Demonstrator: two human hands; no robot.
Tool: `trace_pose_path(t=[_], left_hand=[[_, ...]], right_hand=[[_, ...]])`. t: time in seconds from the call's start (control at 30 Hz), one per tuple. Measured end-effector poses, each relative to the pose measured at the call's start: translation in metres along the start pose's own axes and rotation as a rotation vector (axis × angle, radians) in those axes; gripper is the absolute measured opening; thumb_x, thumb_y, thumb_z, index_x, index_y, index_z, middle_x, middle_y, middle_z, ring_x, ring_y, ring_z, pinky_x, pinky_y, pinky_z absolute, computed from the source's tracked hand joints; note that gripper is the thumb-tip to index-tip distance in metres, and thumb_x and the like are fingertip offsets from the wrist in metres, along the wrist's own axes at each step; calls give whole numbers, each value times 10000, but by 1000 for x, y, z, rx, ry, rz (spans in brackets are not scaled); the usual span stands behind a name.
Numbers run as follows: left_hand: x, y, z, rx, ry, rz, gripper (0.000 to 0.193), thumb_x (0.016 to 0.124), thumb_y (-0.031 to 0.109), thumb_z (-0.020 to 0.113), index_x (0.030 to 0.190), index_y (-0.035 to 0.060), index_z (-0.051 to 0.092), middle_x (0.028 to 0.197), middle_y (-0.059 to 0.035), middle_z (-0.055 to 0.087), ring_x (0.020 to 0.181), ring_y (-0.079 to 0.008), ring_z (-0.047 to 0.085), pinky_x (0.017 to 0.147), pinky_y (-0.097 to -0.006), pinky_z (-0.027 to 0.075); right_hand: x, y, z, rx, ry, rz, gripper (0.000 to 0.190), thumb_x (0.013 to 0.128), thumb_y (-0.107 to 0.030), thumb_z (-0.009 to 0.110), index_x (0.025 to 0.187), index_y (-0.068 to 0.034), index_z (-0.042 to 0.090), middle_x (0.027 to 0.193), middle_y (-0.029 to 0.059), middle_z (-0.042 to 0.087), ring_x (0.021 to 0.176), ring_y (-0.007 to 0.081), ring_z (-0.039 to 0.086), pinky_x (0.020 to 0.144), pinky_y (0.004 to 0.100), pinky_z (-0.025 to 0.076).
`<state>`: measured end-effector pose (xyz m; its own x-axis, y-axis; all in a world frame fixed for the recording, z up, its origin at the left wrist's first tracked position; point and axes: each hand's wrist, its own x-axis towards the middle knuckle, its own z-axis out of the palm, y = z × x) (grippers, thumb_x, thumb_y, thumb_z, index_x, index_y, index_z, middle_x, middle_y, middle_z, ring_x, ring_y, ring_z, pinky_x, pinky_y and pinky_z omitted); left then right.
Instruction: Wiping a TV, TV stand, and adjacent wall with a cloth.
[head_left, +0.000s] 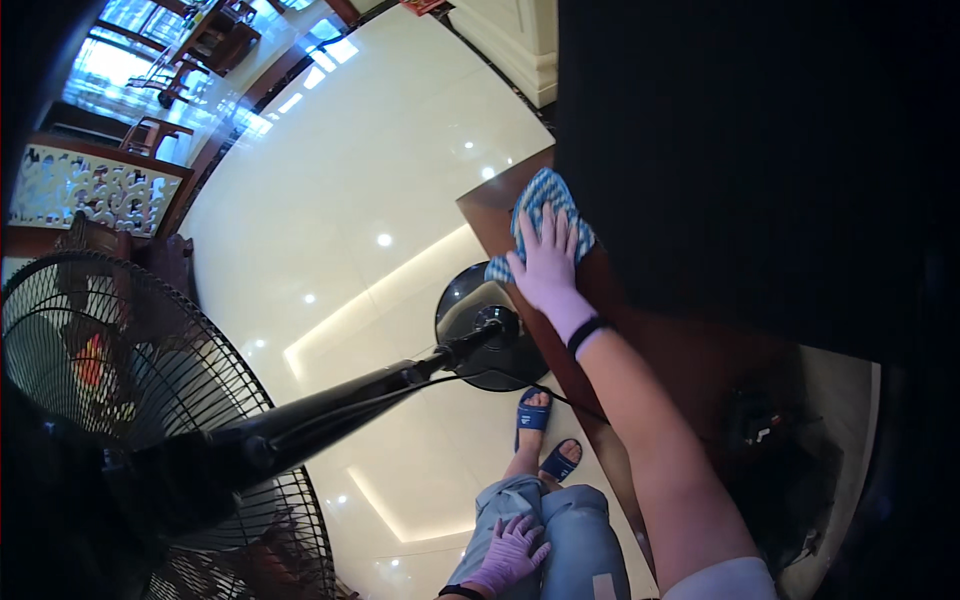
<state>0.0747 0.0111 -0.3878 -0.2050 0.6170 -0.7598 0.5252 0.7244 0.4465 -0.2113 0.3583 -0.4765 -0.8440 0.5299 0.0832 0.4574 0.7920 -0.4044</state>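
Observation:
My right hand (547, 262), in a thin light-purple glove with a black band at the wrist, holds a blue-and-white checked cloth (546, 189) pressed against a reddish-brown wooden top (499, 187). Its fingers lie spread over the cloth, near the corner of the wood. Part of the cloth is hidden under the palm, and one flap sticks out past the thumb towards the edge. My left hand (510, 555), gloved in the same way, rests on the thigh of my light-blue denim trousers (581, 532), fingers apart and holding nothing.
A black pedestal fan crosses the left side; its round base (469, 307) stands beside the wooden edge, its wire cage (187, 337) at left. A cable (570, 401) runs from it. A large black panel (735, 165) rises behind the wood. Glossy tiles (337, 187) cover the floor.

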Motion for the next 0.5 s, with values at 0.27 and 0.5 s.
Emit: trace_pose_path(t=[0.27, 0.5], left_hand=[[-6, -3, 9, -97, 1, -108, 569, 889, 521, 404, 1285, 121, 486, 1381, -118, 377, 1339, -280, 261, 1098, -531, 115], [-4, -1, 11, -33, 11, -81, 525, 900, 487, 403, 1256, 119, 516, 1369, -113, 391, 1332, -282, 268, 1093, -532, 110]], right_hand=[[67, -46, 17, -8, -253, -137, 616, 825, -326, 566, 1391, -294, 323, 1498, 77, 170, 1382, 349, 92, 1078, 590, 69], [-20, -29, 5, -25, -215, -265, 593, 809, -90, 497, 1351, -311, 399, 1487, 47, 203, 1377, 314, 136, 1084, 579, 85]])
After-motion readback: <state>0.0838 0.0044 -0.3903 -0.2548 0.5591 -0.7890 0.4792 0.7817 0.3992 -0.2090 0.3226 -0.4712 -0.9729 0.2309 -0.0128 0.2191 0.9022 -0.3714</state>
